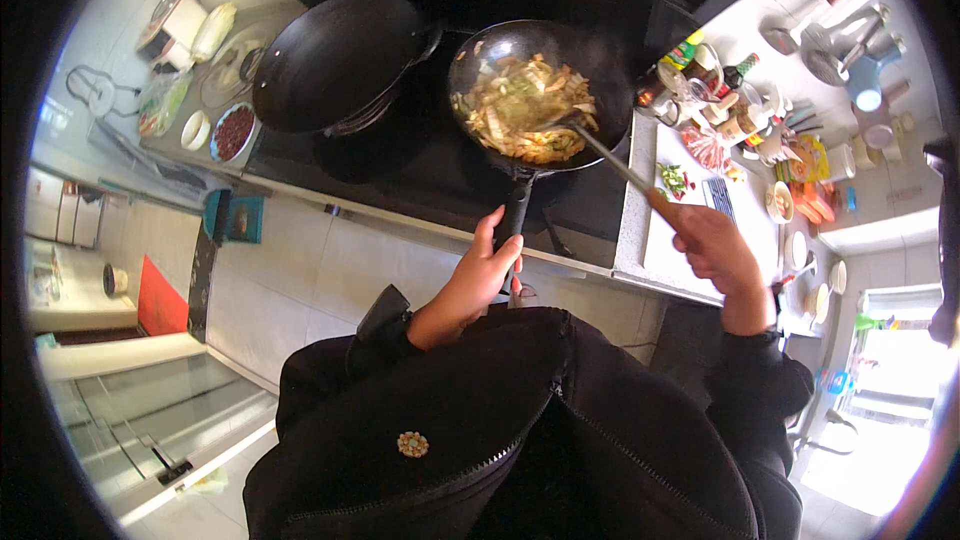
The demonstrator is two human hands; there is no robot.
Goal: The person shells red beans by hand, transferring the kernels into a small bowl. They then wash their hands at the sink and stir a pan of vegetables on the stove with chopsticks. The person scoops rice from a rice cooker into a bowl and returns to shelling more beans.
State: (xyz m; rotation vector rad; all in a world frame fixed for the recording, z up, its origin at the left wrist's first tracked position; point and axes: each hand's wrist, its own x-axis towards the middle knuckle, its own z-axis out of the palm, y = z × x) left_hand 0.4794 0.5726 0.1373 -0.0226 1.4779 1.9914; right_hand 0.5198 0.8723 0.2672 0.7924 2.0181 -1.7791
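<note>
My left hand (484, 274) grips the black handle of a wok (615, 101) on the black cooktop. Sliced food, pale and browned, which looks like cabbage or onion (525, 101), lies in the wok. In my right hand (721, 249) is the wooden handle of a long metal cooking spatula (611, 161); its dark head touches the food near the wok's right side. A larger, bare black wok (337, 60) stands to the left on the cooktop, tilted.
Right of the cooktop (420, 202), a white cutting board (675, 240) bears chopped green and red pieces, with bottles and jars behind. Ladles and strainers (825, 52) hang on the right wall. At the left stand a bowl of dark red pieces (233, 133) and a small white bowl (196, 130).
</note>
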